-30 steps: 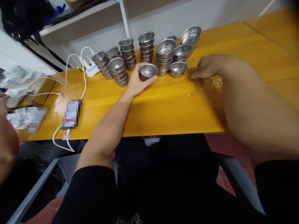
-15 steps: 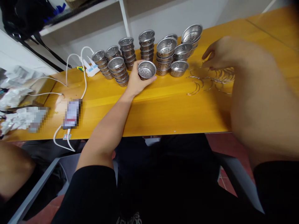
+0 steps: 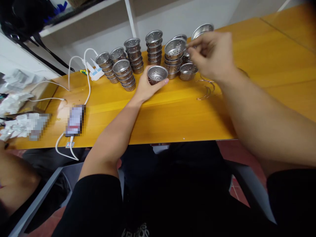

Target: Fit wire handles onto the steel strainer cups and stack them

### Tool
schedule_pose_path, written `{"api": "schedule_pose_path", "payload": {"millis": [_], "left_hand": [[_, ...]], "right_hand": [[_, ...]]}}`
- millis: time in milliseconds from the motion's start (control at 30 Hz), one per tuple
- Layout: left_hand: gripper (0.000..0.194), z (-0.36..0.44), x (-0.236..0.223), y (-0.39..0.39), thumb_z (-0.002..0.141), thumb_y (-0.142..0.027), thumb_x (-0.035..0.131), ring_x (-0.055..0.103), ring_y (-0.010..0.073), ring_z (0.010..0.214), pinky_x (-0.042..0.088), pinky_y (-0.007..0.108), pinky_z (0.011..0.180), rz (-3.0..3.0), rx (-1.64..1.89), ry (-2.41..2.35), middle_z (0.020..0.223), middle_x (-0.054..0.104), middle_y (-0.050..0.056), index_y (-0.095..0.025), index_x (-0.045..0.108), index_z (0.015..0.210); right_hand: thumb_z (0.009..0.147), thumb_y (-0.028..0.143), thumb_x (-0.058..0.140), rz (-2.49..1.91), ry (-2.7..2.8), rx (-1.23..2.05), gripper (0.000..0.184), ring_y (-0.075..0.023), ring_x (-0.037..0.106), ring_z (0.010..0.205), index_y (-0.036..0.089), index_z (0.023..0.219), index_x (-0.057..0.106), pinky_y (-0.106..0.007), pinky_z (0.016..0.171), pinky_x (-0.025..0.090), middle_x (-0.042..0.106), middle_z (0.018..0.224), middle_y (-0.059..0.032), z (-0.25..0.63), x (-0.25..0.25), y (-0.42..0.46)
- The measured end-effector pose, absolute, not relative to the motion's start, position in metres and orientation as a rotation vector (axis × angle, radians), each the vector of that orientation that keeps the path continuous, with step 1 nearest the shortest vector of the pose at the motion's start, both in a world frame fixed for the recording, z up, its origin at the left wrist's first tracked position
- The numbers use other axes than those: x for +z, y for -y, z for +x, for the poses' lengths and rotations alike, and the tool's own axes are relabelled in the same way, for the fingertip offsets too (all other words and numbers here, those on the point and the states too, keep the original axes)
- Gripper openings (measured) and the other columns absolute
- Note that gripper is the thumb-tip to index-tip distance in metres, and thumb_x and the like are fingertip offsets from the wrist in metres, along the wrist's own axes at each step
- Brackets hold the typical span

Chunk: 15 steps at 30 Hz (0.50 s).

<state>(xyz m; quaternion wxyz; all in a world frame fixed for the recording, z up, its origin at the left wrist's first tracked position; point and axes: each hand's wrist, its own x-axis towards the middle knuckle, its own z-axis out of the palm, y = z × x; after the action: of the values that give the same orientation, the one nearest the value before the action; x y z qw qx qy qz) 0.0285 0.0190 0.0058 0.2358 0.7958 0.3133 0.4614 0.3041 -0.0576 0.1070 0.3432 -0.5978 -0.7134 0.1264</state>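
Note:
My left hand [image 3: 147,86] is wrapped round a perforated metal strainer cup [image 3: 157,74], which it holds mouth up just over the table. My right hand [image 3: 209,54] is in a pinch in front of the stacks on the right; whatever is between its fingertips is too thin and blurred to make out. Behind the fingers, stacked strainer cups [image 3: 175,49] are partly covered. A single low cup [image 3: 188,71] stands below the right hand. Thin curved wires [image 3: 206,92] lie on the table under the right wrist, and the forearm hides others.
More stacks of strainer cups [image 3: 122,70] stand along the back. To the left are a white power strip [image 3: 96,73], white cables and a phone [image 3: 74,120]. Crumpled plastic bags [image 3: 17,126] lie at the far left, by another person's arm [image 3: 17,174]. The table [image 3: 172,121] has its front edge close to me.
My right hand has moved left from above the curved wires to the stacked cups, its fingers now pinched. The left hand still holds its cup, shifted slightly right.

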Motion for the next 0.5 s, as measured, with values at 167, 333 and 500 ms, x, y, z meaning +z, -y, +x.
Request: {"api": "schedule_pose_path", "payload": {"millis": [167,333,500], "left_hand": [[0.102,0.035,0.002,-0.013,0.08,-0.099,0.081,0.075,0.0336,0.137,0.06,0.059,0.126,2.224,1.203,-0.87,0.144,0.07,0.011,-0.03,0.052,0.15],[0.11,0.035,0.001,-0.014,0.077,-0.099,0.084,0.069,0.0356,0.145,0.054,0.057,0.132,2.268,1.148,-0.807,0.148,0.066,0.012,-0.03,0.045,0.155],[0.118,0.037,-0.001,-0.015,0.076,-0.098,0.086,0.067,0.0368,0.147,0.05,0.06,0.133,2.288,1.109,-0.786,0.148,0.064,0.014,-0.026,0.041,0.158]], "right_hand": [[0.113,0.046,0.058,-1.399,1.966,0.428,0.037,-0.0289,0.073,0.1,0.027,0.133,0.082,-0.045,0.095,0.062,0.081,0.11,-0.0083,0.265,0.1,0.072],[0.112,0.058,0.065,-1.409,1.941,0.434,0.026,-0.0271,0.069,0.097,0.043,0.121,0.084,-0.045,0.089,0.063,0.083,0.108,0.0014,0.263,0.083,0.061],[0.105,0.051,0.081,-1.179,1.842,0.411,0.027,-0.0238,0.062,0.077,0.025,0.104,0.086,-0.044,0.074,0.055,0.075,0.086,-0.0062,0.264,0.062,0.045]]}}
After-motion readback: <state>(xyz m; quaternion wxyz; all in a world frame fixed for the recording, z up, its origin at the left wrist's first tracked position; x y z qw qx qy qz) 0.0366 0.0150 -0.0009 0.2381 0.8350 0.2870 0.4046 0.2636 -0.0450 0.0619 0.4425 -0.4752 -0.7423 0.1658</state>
